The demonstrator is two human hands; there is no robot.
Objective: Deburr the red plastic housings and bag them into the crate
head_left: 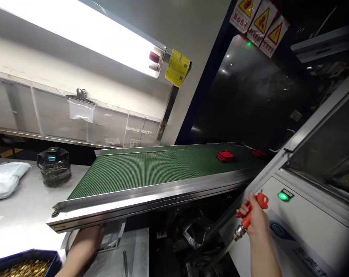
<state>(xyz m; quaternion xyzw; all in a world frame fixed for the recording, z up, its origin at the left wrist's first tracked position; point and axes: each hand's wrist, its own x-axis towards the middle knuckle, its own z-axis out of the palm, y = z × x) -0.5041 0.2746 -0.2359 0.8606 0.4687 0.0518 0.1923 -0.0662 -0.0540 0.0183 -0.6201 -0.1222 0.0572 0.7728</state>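
My right hand [253, 219] is closed around an orange-handled air blow gun [251, 213] with a metal fitting at its lower end, held beside the white machine cabinet [304, 227]. My left hand [89, 238] reaches under the near end of the conveyor; its fingers are hidden beneath the steel frame [140, 202]. The green ribbed conveyor belt [151, 167] runs away to the right. A red part [225, 156] lies on it near the far end, and a second red part [258, 153] sits further in, at the dark machine opening.
A lit green button [283, 196] is on the cabinet top. A dark glass jar [54, 166] and white plastic bags [5, 179] sit on the steel table at left. A blue tray of gold-coloured small parts [24, 265] is at bottom left. Warning signs [259, 19] hang above.
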